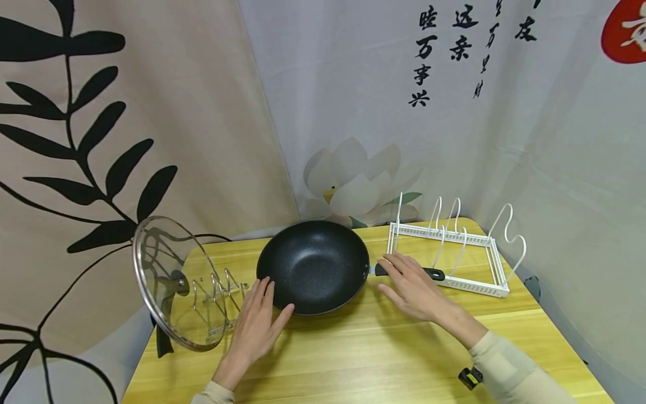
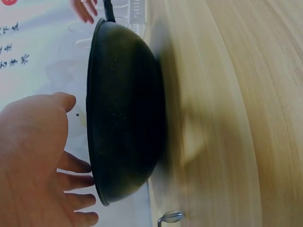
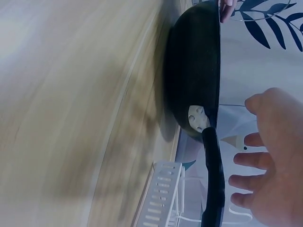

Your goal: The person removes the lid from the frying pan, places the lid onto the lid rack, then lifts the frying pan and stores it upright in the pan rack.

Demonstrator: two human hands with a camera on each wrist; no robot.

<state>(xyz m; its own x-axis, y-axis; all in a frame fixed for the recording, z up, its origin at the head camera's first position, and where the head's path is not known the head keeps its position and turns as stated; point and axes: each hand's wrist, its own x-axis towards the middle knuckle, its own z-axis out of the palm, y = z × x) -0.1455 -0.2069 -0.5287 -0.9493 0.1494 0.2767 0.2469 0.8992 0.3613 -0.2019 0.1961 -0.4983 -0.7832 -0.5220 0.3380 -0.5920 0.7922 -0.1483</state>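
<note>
A black wok [image 1: 313, 269] sits upright on the wooden table, its black handle [image 1: 435, 274] pointing right. My left hand [image 1: 256, 324] is at the wok's near left rim, fingers extended; in the left wrist view the fingertips [image 2: 85, 180] meet the rim or lie just beside it. Over the handle hovers my right hand [image 1: 416, 289], fingers spread and loosely bent. The right wrist view shows a gap between those fingers [image 3: 248, 161] and the handle [image 3: 214, 175]. Neither hand holds anything.
Left of the wok, a glass lid [image 1: 176, 283] with a metal rim stands tilted at a wire rack [image 1: 229, 292]. A white rack [image 1: 474, 286] with upright loops is at the right, partly behind the handle. A printed curtain [image 1: 353, 112] hangs behind the table [image 1: 363, 359].
</note>
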